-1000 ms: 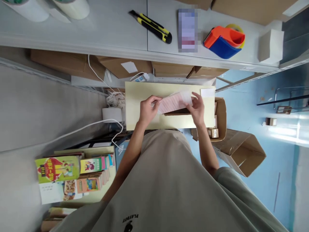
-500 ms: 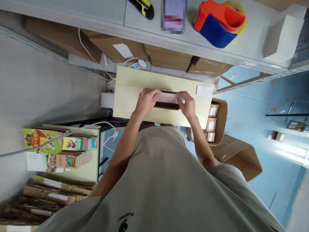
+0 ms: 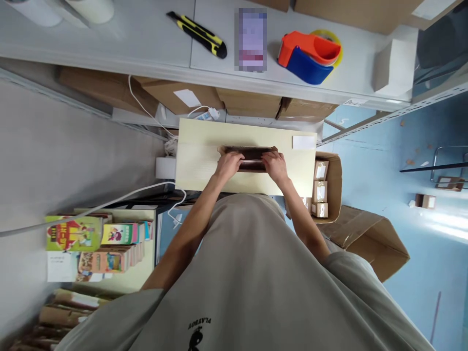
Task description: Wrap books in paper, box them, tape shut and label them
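Observation:
A small open cardboard box (image 3: pixel 250 152) with a dark inside lies on a cream tabletop (image 3: pixel 201 134). My left hand (image 3: pixel 229 165) is at the left part of its opening, fingers curled down over a cardboard edge. At the right part, my right hand (image 3: pixel 275 165) has its fingers bent and closed on the same edge. A thin pale line runs between the two hands. My fingers hide part of the box, and its contents cannot be made out.
On the shelf above are a box cutter (image 3: pixel 199 35), a blurred phone-like thing (image 3: pixel 252 41), a tape dispenser (image 3: pixel 309 57) and a white box (image 3: pixel 395 68). A large carton (image 3: pixel 336 187) holding small boxes stands right. Books (image 3: pixel 75 233) and a white cable (image 3: pixel 120 199) are left.
The white ribbed wrap that showed between my hands is no longer visible; dark box interior shows there. My hands have closed over the box's edge. The view has shifted, showing more shelf.

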